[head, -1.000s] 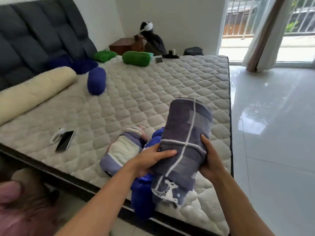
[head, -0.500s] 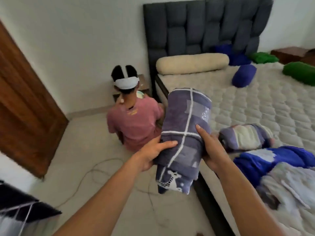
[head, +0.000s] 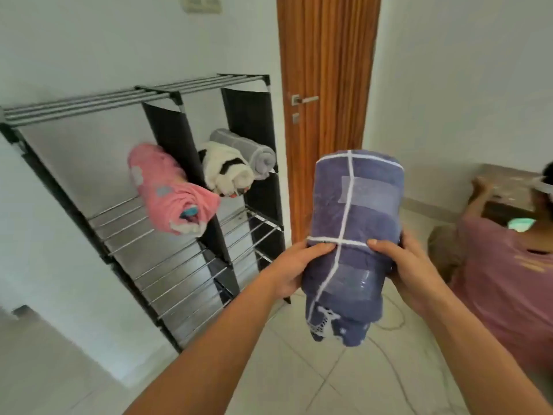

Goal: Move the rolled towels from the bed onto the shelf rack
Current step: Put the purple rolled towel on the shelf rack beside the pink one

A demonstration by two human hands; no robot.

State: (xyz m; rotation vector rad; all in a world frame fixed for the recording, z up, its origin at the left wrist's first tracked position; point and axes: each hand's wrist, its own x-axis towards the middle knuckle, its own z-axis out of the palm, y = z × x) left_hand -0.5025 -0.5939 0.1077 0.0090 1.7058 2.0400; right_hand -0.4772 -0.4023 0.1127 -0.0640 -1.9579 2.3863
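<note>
I hold a rolled purple-blue towel (head: 356, 223) with white lines upright in mid-air, my left hand (head: 291, 269) on its left side and my right hand (head: 411, 271) on its right. The black metal shelf rack (head: 167, 265) stands to the left against the wall. On its upper shelf lie a pink rolled towel (head: 167, 190), a white-and-black rolled towel (head: 229, 170) and a grey rolled towel (head: 251, 152). The bed is out of view.
A wooden door (head: 326, 115) stands behind the held towel. A person in a pink shirt (head: 505, 280) crouches at the right beside a wooden nightstand (head: 502, 190). A cable (head: 389, 351) lies on the white tiled floor.
I have turned left from the bed to face the shelf rack and door, carrying the purple-blue towel in both hands. The crouching person is now at my right.
</note>
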